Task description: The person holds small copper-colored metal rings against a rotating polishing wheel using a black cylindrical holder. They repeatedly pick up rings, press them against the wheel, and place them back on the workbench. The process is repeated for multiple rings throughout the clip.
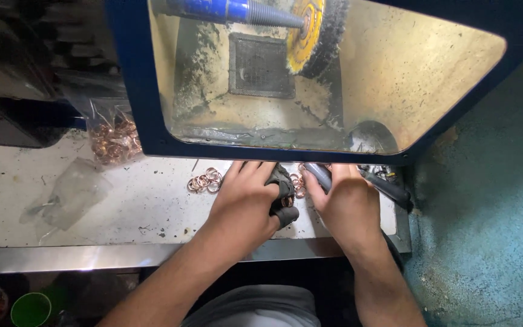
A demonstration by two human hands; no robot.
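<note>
My left hand (244,200) rests on the white bench top and is closed on a dark, dirty rag or finger cover (284,195). Close beside it, my right hand (346,203) grips a grey rod-like tool (319,175) by its end. Between the two hands lie some copper-coloured rings (298,184). A small heap of the same rings (204,180) sits just left of my left hand. Above the hands, inside a blue-framed hood (129,91), a round polishing wheel (311,33) with a yellow centre sits on a blue spindle (225,10).
A clear plastic bag full of copper rings (114,138) stands at the back left, with an empty crumpled bag (68,194) in front of it. Dark tools (388,186) lie at the bench's right end. A metal edge strip (92,257) fronts the bench; a green cup (30,309) sits below left.
</note>
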